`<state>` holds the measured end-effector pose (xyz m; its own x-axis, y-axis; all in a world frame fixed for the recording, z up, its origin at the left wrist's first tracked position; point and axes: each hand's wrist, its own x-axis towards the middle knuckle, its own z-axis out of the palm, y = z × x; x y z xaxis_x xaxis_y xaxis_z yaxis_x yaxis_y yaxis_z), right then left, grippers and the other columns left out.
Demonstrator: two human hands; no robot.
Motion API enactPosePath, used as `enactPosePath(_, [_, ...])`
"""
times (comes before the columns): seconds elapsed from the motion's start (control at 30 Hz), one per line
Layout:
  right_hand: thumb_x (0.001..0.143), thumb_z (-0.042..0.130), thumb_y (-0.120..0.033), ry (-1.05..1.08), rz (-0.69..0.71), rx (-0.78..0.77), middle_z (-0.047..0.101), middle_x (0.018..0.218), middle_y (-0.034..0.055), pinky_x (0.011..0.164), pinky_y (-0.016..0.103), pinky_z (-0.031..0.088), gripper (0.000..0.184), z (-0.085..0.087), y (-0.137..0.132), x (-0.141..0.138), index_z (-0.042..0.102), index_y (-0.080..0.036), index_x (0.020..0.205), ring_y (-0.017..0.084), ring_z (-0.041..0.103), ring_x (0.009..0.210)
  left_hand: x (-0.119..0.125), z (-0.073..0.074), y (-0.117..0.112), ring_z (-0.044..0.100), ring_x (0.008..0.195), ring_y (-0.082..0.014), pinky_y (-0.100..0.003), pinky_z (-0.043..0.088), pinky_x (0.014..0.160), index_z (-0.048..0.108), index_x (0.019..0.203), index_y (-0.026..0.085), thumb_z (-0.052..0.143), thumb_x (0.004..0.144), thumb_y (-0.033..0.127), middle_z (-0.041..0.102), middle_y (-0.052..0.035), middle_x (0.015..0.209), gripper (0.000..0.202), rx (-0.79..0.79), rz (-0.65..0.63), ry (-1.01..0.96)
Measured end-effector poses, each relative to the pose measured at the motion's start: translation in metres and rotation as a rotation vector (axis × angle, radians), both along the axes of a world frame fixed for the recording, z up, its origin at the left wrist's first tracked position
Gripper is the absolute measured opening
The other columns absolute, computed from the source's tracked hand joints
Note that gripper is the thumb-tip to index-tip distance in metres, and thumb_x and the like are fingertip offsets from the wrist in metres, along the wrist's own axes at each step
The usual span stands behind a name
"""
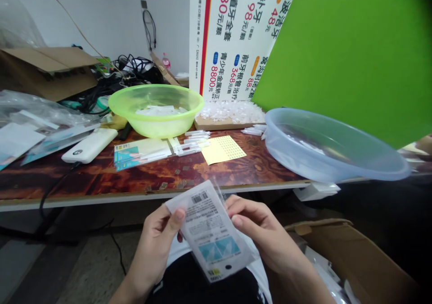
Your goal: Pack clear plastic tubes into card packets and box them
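The left hand (153, 245) and right hand (266, 234) are both closed on a clear plastic packet (209, 234), which sits tilted between them, over the person's lap and just below the table (148, 178) edge. The left thumb lies across the packet's front near its left edge, and the right fingers curl round its right side. Its printed label shows a barcode near the top and a blue picture lower down.

An open cardboard box (340, 261) stands below and to the right of the right hand, with white packaging inside. Straight ahead on the table, a green basin (155, 121) holds white pieces, and a blue basin (337, 148) sits at the right edge, tilted and overhanging. Between them lie small white tubes (191, 142) and a yellow sheet (223, 150) – both well beyond the hands' reach as they are held now. A stack of cards (141, 153) lies beside the tubes, and a white power bank (89, 145) sits further left – its cable trails over the table edge
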<state>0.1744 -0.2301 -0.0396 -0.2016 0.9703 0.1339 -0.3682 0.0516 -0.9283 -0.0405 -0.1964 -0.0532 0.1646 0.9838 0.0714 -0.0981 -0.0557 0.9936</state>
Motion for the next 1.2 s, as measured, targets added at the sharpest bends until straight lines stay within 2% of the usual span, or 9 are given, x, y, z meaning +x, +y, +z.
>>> enactPosePath(0.2, [0.093, 0.059, -0.040, -0.243, -0.277, -0.013, 0.052, 0.076, -0.0010, 0.057, 0.022, 0.034, 0.028, -0.001, 0.005, -0.007, 0.056, -0.017, 0.078, 0.010, 0.045, 0.064, 0.003, 0.007, -0.007, 0.048, 0.055, -0.0126, -0.022, 0.038, 0.051, 0.066, 0.067, 0.015, 0.060, 0.086, 0.059, 0.055, -0.0013, 0.061, 0.048, 0.282, -0.292, 0.255])
enactPosePath(0.3, [0.098, 0.048, -0.031, -0.474, -0.530, 0.194, 0.050, 0.073, -0.0010, 0.056, 0.023, 0.035, 0.022, -0.003, 0.007, -0.014, 0.052, -0.018, 0.081, 0.012, 0.045, 0.063, 0.003, 0.008, -0.002, 0.057, 0.065, -0.0172, -0.025, 0.046, 0.063, 0.071, 0.077, 0.017, 0.060, 0.089, 0.052, 0.065, -0.0042, 0.071, 0.039, 0.441, -0.464, 0.349])
enactPosePath(0.4, [0.097, 0.045, -0.016, -0.691, -0.761, 0.503, 0.052, 0.078, 0.0006, 0.063, 0.026, 0.039, 0.014, -0.004, 0.007, -0.014, 0.051, -0.018, 0.084, 0.013, 0.050, 0.070, -0.008, 0.013, 0.015, 0.063, 0.100, -0.0270, -0.035, 0.048, 0.091, 0.075, 0.094, 0.022, 0.060, 0.091, 0.041, 0.073, -0.0085, 0.101, 0.024, 0.408, -0.565, 0.495])
enactPosePath(0.47, [0.095, 0.045, -0.009, -0.798, -0.841, 0.641, 0.053, 0.083, 0.0025, 0.068, 0.028, 0.041, 0.013, -0.004, 0.006, -0.013, 0.051, -0.017, 0.088, 0.014, 0.052, 0.075, -0.016, 0.020, 0.026, 0.060, 0.111, -0.0279, -0.039, 0.043, 0.101, 0.074, 0.099, 0.024, 0.057, 0.093, 0.042, 0.072, -0.0081, 0.110, 0.026, 0.256, -0.428, 0.497])
enactPosePath(0.57, [0.093, 0.046, -0.003, -0.924, -0.900, 0.754, 0.056, 0.086, 0.0045, 0.070, 0.030, 0.040, 0.014, -0.002, 0.004, -0.014, 0.051, -0.016, 0.092, 0.016, 0.054, 0.078, -0.013, 0.036, 0.029, 0.061, 0.113, -0.0267, -0.039, 0.045, 0.100, 0.068, 0.108, 0.025, 0.049, 0.093, 0.057, 0.071, -0.0081, 0.113, 0.041, 0.003, -0.171, 0.220])
enactPosePath(0.7, [0.092, 0.047, 0.000, -1.005, -0.949, 0.835, 0.057, 0.086, 0.0056, 0.069, 0.030, 0.039, 0.015, 0.001, 0.001, -0.022, 0.052, -0.015, 0.092, 0.016, 0.053, 0.076, 0.018, 0.051, 0.016, 0.065, 0.102, -0.0245, -0.033, 0.050, 0.087, 0.059, 0.122, 0.024, 0.053, 0.086, 0.068, 0.070, -0.0079, 0.110, 0.057, -0.177, -0.389, 0.032])
enactPosePath(0.9, [0.092, 0.049, -0.002, -1.053, -1.003, 0.866, 0.059, 0.087, 0.0074, 0.066, 0.030, 0.037, 0.013, -0.004, 0.001, -0.024, 0.054, -0.013, 0.093, 0.017, 0.052, 0.073, 0.051, 0.046, 0.010, 0.056, 0.069, -0.0124, -0.022, 0.044, 0.064, 0.059, 0.086, 0.019, 0.066, 0.085, 0.052, 0.063, 0.0008, 0.077, 0.033, -0.096, -0.331, 0.099])
enactPosePath(1.07, [0.091, 0.048, -0.001, -1.061, -0.991, 0.880, 0.059, 0.084, 0.0068, 0.065, 0.030, 0.037, 0.014, -0.008, 0.002, -0.025, 0.053, -0.014, 0.092, 0.017, 0.051, 0.071, 0.055, 0.037, 0.011, 0.062, 0.076, -0.0169, -0.025, 0.046, 0.071, 0.064, 0.075, 0.017, 0.065, 0.087, 0.042, 0.067, -0.0022, 0.075, 0.028, 0.084, -0.139, 0.171])
enactPosePath(1.2, [0.092, 0.048, -0.001, -1.078, -1.000, 0.919, 0.059, 0.084, 0.0062, 0.066, 0.029, 0.039, 0.015, -0.007, 0.005, -0.027, 0.054, -0.014, 0.094, 0.016, 0.053, 0.071, 0.054, 0.030, 0.015, 0.066, 0.083, -0.0194, -0.030, 0.048, 0.081, 0.063, 0.074, 0.018, 0.052, 0.094, 0.047, 0.073, -0.0048, 0.081, 0.037, 0.050, -0.162, -0.007])
